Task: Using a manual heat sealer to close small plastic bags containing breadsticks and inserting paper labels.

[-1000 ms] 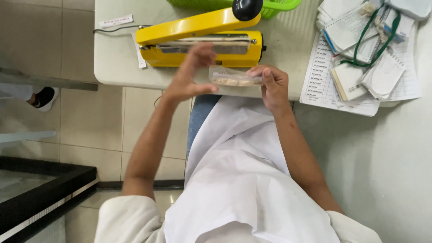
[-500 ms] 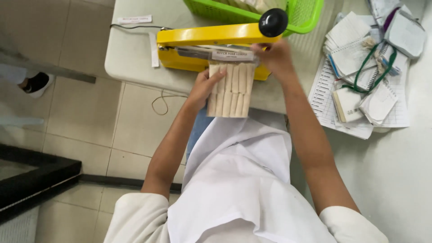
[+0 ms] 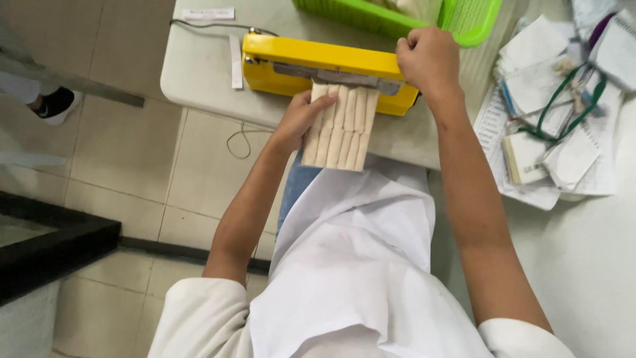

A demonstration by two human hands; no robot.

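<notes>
Your right hand [image 3: 429,58] is closing in a fist on the arm of the yellow heat sealer [image 3: 328,66]. Your left hand [image 3: 299,116], fingers loosely curled, is steadying a clear pouch of pale sticks [image 3: 339,126], its top edge lying under the sealer's arm. A white label strip [image 3: 236,53] is lying on the table [image 3: 199,73] beside the sealer.

Green basket [image 3: 474,26] behind, papers [image 3: 563,146] at right, black shoe [image 3: 56,103] on floor
</notes>
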